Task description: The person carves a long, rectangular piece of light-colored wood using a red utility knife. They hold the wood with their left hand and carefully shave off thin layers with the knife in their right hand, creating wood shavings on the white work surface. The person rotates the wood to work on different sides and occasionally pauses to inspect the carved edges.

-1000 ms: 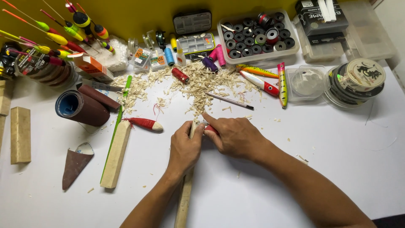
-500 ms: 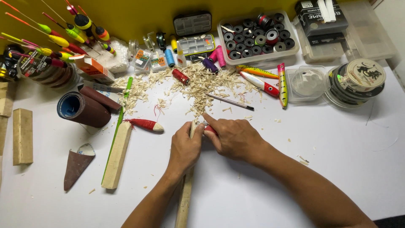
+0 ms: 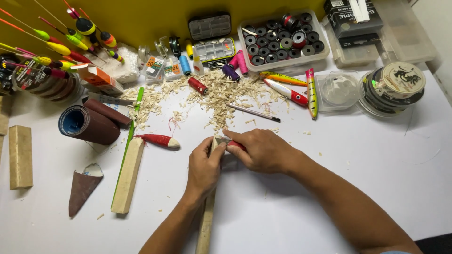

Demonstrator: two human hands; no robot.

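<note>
Both forearms enter from the bottom edge and meet just below centre frame. Left hand [image 3: 203, 165] is wrapped around the upper end of a long pale wooden stick [image 3: 205, 221], fingers curled and clamped on it, thumb pressed up near the tip; the stick runs from centre down to the bottom edge, square-edged, raw light wood. Right hand [image 3: 258, 149] comes in from lower right, knuckles up, fingers closed tight on a small red-handled knife [image 3: 234, 144], which touches the stick's top end right beside the left thumb; blade mostly hidden by the fingers. White smooth counter [image 3: 367, 155] under everything. Above the hands, a loose heap of pale curly wood shavings [image 3: 221, 96], thin and flaky, spread across upper centre. A slim grey pencil [image 3: 252, 112] lies at the heap's right edge. Left of the hands, a red and cream carved lure body [image 3: 158, 140], tapered, glossy, beside a second wooden block [image 3: 127, 175], rectangular, with a green strip along its left edge. Further left, a roll of dark brown sandpaper [image 3: 87, 124], blue-lined inside, and a folded sandpaper scrap [image 3: 84, 188] at lower left. Far left, a short chunky wood block [image 3: 20, 156]. Upper right of centre, a white plastic tray [image 3: 282, 60] full of round black spools. Painted fish-shaped lures [image 3: 310, 91] lie just below the tray.
</note>
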